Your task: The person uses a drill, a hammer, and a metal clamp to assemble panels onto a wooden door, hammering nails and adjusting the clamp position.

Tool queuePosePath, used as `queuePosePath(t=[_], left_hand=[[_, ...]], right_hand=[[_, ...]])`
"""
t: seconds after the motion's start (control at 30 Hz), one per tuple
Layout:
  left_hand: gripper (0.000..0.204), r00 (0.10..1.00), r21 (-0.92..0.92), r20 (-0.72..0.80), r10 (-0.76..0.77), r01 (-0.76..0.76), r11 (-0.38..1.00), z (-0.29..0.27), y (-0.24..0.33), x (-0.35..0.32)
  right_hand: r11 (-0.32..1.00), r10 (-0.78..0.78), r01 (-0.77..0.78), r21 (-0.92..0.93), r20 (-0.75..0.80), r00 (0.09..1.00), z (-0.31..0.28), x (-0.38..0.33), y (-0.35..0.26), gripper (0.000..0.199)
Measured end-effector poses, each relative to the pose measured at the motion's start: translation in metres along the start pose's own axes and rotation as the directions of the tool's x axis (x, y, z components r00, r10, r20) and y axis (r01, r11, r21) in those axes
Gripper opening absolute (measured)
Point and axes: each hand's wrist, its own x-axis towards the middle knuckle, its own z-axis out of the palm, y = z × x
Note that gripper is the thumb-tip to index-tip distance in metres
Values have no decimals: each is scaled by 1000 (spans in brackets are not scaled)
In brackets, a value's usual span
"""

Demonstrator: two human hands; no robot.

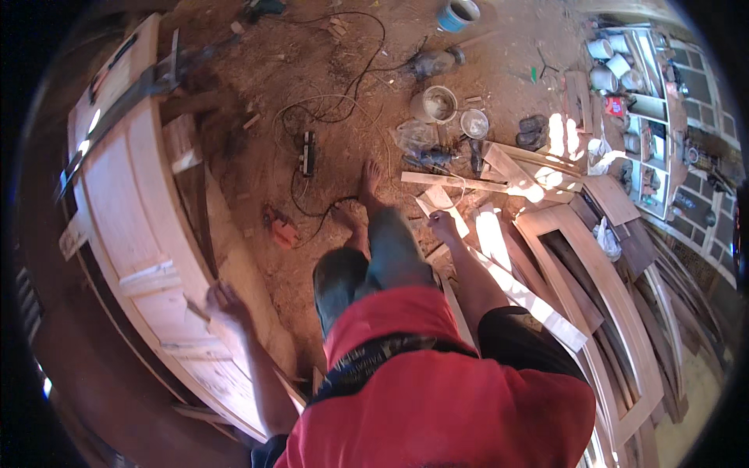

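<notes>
Your red shirt (437, 390) fills the lower part of the view, and both your forearms reach forward from it. On your left side, your left hand (222, 306) rests on the edge of a large wooden door frame (133, 210) that lies on its side; the fingers are curled onto the wood, but you cannot tell if they really grip it. On your right side, your right hand (443, 226) is closed around the near end of a thin wooden strip (511, 285), which lies among other planks. Between the hands you see your knee and your bare foot (370, 181) on the sawdust floor (257, 148). Just beyond the foot lie a black cable (328, 109) and a power strip (307, 153). Farther away stand a bucket (435, 104) and a shelf with cans (636, 86).
</notes>
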Motion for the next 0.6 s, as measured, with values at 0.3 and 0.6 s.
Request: queuePosePath(t=[0.3,0.6], left_hand=[[46,976,286,-86,202,-170,943,69,-24,171],[49,960,393,-65,271,-226,892,121,34,172]], right_hand=[[983,-180,184,-2,-213,960,134,341,-11,30],[980,185,-193,-42,-147,972,216,537,11,63]])
